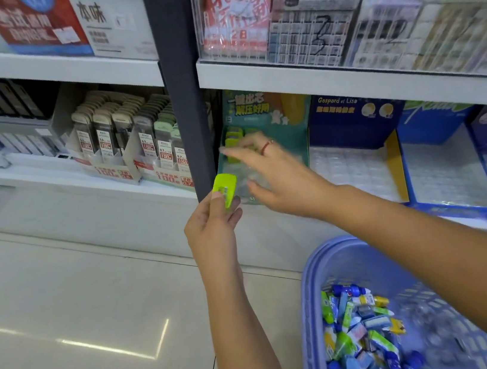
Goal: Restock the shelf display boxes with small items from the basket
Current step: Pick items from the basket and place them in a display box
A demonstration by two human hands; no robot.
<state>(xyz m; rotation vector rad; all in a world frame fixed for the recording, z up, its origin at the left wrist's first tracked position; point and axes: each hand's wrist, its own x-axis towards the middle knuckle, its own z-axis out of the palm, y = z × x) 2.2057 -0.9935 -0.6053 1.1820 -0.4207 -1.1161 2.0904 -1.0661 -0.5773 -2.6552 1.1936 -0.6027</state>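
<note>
My left hand [212, 220] pinches a small lime-green item [225, 190] in front of the dark shelf post. My right hand [275, 176] reaches with straight, spread fingers over the teal display box [286, 119] on the lower shelf; it wears a red ring and holds nothing that I can see. A couple of lime-green items [233, 138] stand at the box's back left. The lilac plastic basket [317, 271] sits at the bottom right with several small blue, green and yellow items [360, 333] piled inside.
A navy display box [352, 120] and blue boxes [443, 125] with clear trays stand right of the teal one. The dark post [183, 99] splits the shelving; pen refill boxes [123, 138] fill the left shelf. Pale tiled floor [82, 316] lies below.
</note>
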